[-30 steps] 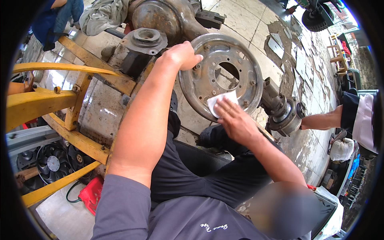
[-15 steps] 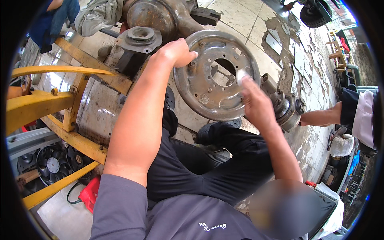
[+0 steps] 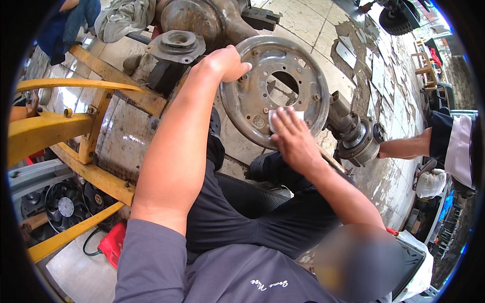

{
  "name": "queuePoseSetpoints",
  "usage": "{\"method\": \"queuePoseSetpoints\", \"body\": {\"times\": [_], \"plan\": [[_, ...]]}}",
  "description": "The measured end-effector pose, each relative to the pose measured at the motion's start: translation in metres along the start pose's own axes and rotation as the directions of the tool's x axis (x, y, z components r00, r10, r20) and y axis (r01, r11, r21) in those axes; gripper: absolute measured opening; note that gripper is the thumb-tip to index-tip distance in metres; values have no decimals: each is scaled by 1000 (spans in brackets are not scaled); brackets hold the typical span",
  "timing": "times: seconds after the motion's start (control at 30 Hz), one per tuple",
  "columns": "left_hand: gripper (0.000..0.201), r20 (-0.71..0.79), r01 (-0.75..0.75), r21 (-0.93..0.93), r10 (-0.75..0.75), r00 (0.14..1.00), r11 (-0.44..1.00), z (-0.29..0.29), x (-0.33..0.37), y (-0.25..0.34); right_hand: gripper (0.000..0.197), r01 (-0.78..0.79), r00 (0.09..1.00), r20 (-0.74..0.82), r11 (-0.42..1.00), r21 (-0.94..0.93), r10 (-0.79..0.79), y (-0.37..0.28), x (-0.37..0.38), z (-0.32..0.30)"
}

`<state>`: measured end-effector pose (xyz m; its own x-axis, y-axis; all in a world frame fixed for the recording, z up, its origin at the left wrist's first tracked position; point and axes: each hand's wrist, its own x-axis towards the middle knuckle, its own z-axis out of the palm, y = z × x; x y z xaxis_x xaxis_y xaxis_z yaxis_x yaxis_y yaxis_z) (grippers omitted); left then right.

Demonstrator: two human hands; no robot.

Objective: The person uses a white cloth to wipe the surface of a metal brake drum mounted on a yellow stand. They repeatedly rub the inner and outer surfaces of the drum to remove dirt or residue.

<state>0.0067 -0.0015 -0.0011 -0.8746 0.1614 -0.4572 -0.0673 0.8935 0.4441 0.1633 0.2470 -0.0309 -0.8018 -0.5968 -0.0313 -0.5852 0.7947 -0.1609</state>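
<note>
A round, dull-metal brake backing plate (image 3: 258,96) stands tilted before me, with a large centre hole and several smaller ones. My left hand (image 3: 227,63) is closed on its upper left rim; most of those fingers are hidden behind the edge. On the lower right face, below the centre hole, my right hand (image 3: 297,141) presses a small white sheet (image 3: 300,115) flat under its fingers. Whether the sheet is paper, cloth or abrasive I cannot tell. The backing plate's lower edge comes close to my knees.
Behind the plate lies a rusty axle housing (image 3: 194,22), with a flanged hub (image 3: 177,43) beside it. Another metal hub (image 3: 358,144) is at the right, near another person's arm (image 3: 406,146). A yellow frame (image 3: 55,134) spans the left. Broken tiles (image 3: 379,76) litter the floor.
My right hand has moved down and left across the plate with the white sheet, from beside the centre hole to below it. The plate has shifted slightly; my left hand keeps its hold.
</note>
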Motion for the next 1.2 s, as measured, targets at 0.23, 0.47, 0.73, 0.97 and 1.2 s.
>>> {"method": "queuePoseSetpoints", "body": {"times": [0.23,0.47,0.73,0.97,1.2], "plan": [[69,-18,-3,-11,3,1000,1000,3,1,-2,47,7,999,-32,998,55,-5,5,0,1],[68,12,-10,-4,10,1000,1000,0,2,-2,48,-59,998,-20,993,105,61,0,-1,2],[62,-1,33,26,-33,999,999,-1,-4,4,47,61,998,22,997,54,-63,-10,-2,-5],[69,12,1,22,-1,1000,1000,0,-1,0,47,67,998,14,998,10,-67,-6,-5,-3],[66,16,19,16,-19,1000,1000,-2,-3,2,46,51,998,40,998,47,-53,-13,-3,-8]]}}
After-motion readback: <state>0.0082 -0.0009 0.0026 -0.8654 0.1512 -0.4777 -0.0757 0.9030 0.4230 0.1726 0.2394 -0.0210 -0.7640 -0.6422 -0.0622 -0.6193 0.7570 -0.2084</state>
